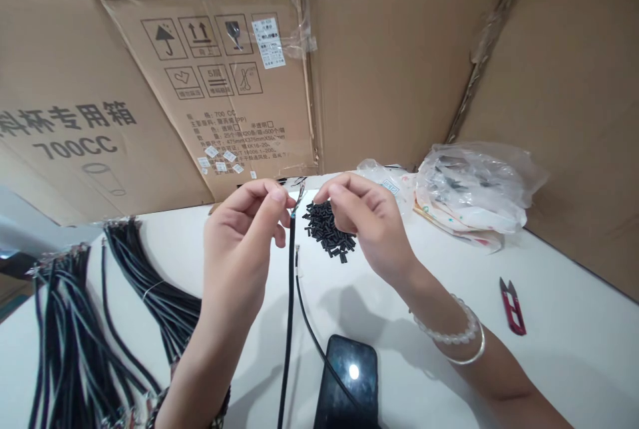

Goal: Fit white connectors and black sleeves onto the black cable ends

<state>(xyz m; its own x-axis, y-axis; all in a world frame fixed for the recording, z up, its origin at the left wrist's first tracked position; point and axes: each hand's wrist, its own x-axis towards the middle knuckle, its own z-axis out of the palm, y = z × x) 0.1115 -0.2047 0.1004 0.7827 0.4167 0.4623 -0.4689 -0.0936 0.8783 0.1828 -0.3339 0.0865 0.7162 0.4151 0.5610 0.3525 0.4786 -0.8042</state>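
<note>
- I see the left hand (244,233) pinching a long, black, round cable (290,296) near its bare-wired far end.
- It runs between the hands.
- The right hand (372,226) curls; I can't tell whether it grips anything.

Cable (289,283) sheathed in black, small pieces (327,231) coloured black, snips (514,312) handled in red, counter (449,276) surfaced in white, brown cardboard (389,70) printed with black symbols

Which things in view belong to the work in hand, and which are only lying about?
Work, as I judge it:
black cable, held in the left hand
black cable bundles
small black pieces, heaped

Lying about, apparently:
phone
plastic bags
cardboard
red snips, perhaps a tool
</note>
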